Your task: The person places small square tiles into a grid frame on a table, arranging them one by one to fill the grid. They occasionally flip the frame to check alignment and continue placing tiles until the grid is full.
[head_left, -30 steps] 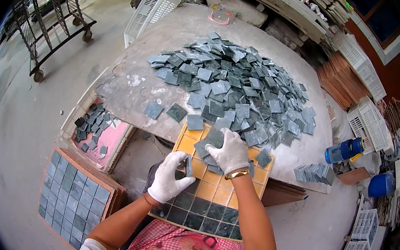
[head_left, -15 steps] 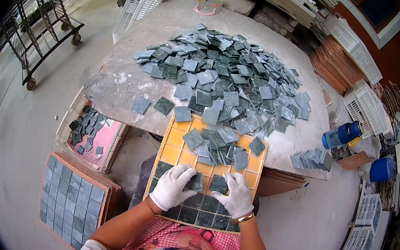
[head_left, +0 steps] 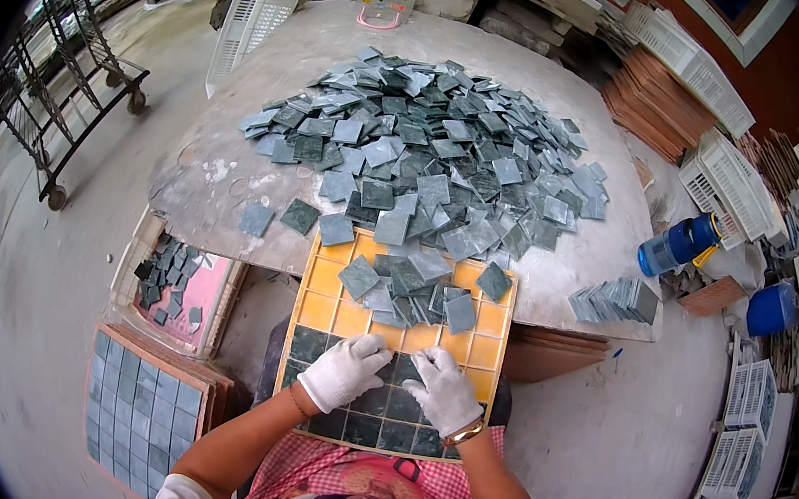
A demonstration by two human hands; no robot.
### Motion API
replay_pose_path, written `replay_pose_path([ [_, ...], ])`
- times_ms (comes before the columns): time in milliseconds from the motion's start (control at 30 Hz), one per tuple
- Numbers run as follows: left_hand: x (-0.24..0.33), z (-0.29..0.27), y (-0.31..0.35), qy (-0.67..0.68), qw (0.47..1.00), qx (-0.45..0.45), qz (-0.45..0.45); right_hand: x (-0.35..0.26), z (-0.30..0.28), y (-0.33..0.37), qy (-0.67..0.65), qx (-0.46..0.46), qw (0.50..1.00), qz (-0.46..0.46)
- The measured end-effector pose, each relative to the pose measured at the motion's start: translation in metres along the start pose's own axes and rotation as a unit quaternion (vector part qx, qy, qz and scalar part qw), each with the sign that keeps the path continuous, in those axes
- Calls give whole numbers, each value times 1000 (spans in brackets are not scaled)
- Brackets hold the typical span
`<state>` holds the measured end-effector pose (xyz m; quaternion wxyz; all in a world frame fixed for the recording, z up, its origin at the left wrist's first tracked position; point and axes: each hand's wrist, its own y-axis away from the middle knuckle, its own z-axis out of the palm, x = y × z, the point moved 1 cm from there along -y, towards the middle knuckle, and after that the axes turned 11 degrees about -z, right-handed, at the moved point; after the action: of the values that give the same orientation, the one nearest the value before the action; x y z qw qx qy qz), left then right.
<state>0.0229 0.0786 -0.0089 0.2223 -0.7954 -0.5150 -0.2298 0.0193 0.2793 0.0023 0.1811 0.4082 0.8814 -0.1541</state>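
Many dark tiles [head_left: 398,437] fill the lower rows of the yellow tray [head_left: 325,278], low centre of the frame. Half a second ago each hand carried a tile apart; now left grip [head_left: 343,373] and right grip [head_left: 444,394] have closed in over the topmost, part-filled row, apparently seating them, which advances it. Tiles lie beneath and between the curled fingers; whether either pinches one, I cannot tell. Beyond, a tile heap [head_left: 434,143] covers the surface [head_left: 208,209], upper centre.
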Motion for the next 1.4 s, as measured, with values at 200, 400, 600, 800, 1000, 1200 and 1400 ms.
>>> replay_pose_path([
  [200, 15, -7, -14, 41, 997, -37, -56, 24, -43, -28, 6, 90, 990, 109],
  [400, 40, -17, -69, -39, 994, 102, -3, 55, -35, -39, 33, 129, 983, 126],
  [600, 56, 3, -123, -196, 977, 85, -25, 78, -48, -11, -292, 243, 892, 243],
  [800, 48, 2, -123, -200, 977, 77, 9, 84, -60, 17, -251, 131, 947, 153],
  [1000, 43, -1, -72, 395, 888, -146, -184, 85, -56, 41, -92, 108, 990, -6],
  [1200, 34, 14, -48, 617, 690, -223, -307, 72, -42, 48, -72, 120, 990, 22],
  [1400, 33, 10, -64, 399, 844, -156, -323, 67, -42, 60, -68, 87, 993, 43],
])
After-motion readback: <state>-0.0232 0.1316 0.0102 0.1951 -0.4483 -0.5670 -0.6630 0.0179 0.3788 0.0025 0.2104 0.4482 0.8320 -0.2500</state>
